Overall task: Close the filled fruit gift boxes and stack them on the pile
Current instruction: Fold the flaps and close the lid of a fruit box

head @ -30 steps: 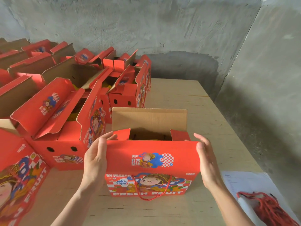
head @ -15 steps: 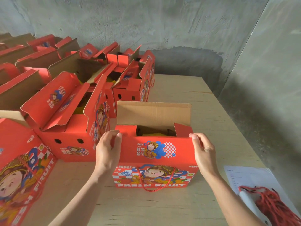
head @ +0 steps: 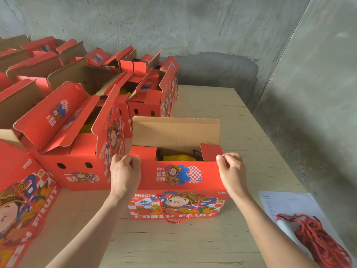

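1. Head view: I see the gift box (head: 177,176) standing on the table (head: 173,244) between the two hands, its printed front facing me and its top not yet closed.
2. My read of the left hand (head: 125,175): fingers curled over the box's near left top corner, gripping it by the left side flap (head: 144,152).
3. The right hand (head: 232,175) pinches the near right top corner, thumb and forefinger meeting just below the right side flap (head: 209,152), which tilts upward.
4. A second ago both hands lay flat against the box ends with straight fingers. Half a second ago they had curled onto the top edge, and now they hold the corners tighter. The box has stayed where it was.
5. Beyond the hands the rear flap (head: 175,132) stands upright, brown side toward me. Yellow netting (head: 177,157) shows in the opening. The fruit itself I cannot make out.
6. A red cord handle (head: 179,219) hangs down the box front below the hands.
7. Left of the left hand stand more open boxes (head: 73,151) in rows. The nearest one (head: 23,200) is cut off by the picture's edge.
8. Right of the right forearm lies a paper sheet (head: 289,202) with a bundle of red cords (head: 316,240) on it, partly out of view. Its print is too small to read.
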A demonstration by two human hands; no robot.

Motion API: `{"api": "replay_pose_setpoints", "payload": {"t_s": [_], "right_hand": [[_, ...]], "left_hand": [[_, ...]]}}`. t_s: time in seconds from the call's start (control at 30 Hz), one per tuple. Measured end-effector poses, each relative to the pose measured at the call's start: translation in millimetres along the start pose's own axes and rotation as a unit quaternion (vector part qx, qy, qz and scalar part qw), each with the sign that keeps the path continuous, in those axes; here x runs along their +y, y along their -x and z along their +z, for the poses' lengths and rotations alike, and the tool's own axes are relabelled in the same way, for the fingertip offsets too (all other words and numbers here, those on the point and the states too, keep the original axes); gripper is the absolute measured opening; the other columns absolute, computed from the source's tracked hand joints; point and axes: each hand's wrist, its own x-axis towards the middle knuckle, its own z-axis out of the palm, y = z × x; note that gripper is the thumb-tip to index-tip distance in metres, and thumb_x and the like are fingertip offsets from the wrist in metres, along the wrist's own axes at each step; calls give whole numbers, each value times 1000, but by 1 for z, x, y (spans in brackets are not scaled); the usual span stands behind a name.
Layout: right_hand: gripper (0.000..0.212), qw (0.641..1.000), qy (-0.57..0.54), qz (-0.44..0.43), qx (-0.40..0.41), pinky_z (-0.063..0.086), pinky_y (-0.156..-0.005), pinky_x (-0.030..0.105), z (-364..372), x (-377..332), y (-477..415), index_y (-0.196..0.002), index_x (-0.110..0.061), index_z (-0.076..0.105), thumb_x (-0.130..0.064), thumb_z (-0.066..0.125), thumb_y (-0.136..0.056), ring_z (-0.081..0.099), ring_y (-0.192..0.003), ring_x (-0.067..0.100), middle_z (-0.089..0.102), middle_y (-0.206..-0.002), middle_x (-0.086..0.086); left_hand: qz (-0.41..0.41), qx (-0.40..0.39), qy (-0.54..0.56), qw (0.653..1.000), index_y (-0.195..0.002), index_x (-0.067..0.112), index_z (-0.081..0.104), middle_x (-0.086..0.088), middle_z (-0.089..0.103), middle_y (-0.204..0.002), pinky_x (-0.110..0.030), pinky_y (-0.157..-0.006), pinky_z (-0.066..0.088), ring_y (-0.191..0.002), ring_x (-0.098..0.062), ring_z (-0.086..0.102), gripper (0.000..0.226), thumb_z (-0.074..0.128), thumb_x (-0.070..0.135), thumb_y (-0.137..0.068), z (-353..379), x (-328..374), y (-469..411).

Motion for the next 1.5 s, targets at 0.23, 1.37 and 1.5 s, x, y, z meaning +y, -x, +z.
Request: {"api": "replay_pose_setpoints", "payload": {"t_s": [0.23,1.37,1.5], "right_hand": [[20,1000,8,2,-21,30,-72,22,1,3,-2,-80,11,65,-6,61,-90,54,-91,32,57,-95,23],[92,976,-52,104,-183,26,-110,32,9,8,-32,-151,-17,-3,-8,63,-88,30,-140,22,29,-153,9],[78,978,-110,96,-146,34,-102,28,7,10,-29,-145,-21,26,-1,68,-82,40,-132,20,44,-140,9]], "left_hand": [[-39,-3,81,996,-72,11,61,-9,53,-90,-34,-73,42,-81,-26,49,22,56,19,-92,-3,-9,-8],[90,-6,-61,994,-150,8,-2,-17,4,-156,-40,-116,9,-144,-31,4,93,59,-8,-82,6,2,-27],[143,23,-60,988,-149,4,-7,-16,-2,-158,-32,-117,2,-146,-26,-2,100,63,-11,-78,7,-1,-26]]}}
